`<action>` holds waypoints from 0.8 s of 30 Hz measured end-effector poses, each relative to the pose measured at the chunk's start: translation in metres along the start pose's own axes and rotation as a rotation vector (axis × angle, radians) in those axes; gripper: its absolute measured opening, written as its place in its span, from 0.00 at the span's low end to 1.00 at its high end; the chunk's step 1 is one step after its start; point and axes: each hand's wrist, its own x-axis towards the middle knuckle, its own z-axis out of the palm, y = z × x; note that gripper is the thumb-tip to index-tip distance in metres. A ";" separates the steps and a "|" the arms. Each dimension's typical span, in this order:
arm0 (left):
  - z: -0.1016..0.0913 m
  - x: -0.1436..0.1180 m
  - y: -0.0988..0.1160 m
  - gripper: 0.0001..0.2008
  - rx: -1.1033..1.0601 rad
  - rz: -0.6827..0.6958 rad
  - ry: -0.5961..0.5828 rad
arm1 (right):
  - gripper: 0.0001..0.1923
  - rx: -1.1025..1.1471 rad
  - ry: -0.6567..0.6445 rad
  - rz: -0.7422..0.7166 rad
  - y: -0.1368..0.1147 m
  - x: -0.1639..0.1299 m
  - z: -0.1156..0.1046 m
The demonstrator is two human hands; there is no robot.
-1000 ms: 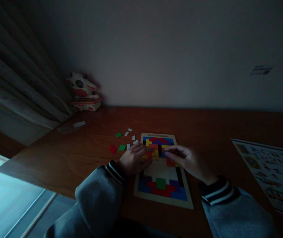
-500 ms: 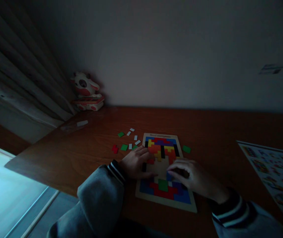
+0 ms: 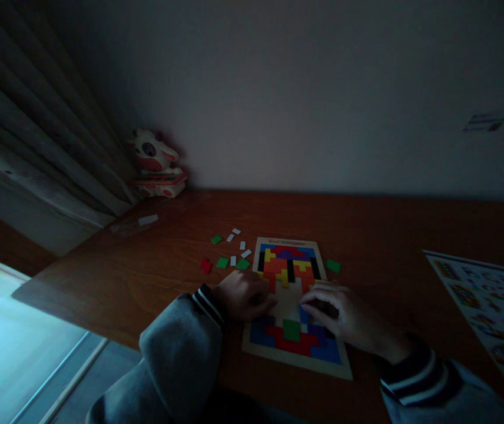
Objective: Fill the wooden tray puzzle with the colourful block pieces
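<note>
A wooden puzzle board [image 3: 297, 364] lies on the brown desk, partly filled with coloured block pieces around a bare pale gap in the middle. My left hand [image 3: 244, 294] rests on the board's left edge with its fingers curled in. My right hand [image 3: 344, 315] lies over the right side of the board, its fingertips bent down on a small blue piece [image 3: 304, 315] beside the gap. A green square piece [image 3: 291, 330] sits in the lower rows. The room is very dark.
Loose pieces lie left of the board: green ones [image 3: 222, 262], a red one [image 3: 206, 265] and small white ones [image 3: 234, 231]. Another green piece [image 3: 333, 265] lies to the right. A printed pattern sheet [image 3: 490, 309] is at far right, a cow toy [image 3: 155, 162] in the back corner by curtains.
My right hand moved from the board's upper middle down toward me to the right of the gap, with the blue piece. My left hand slid back and curled. The view shifted slightly.
</note>
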 end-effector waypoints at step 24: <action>0.003 0.000 -0.001 0.15 -0.025 0.009 -0.016 | 0.08 -0.007 -0.007 -0.009 -0.004 0.000 0.002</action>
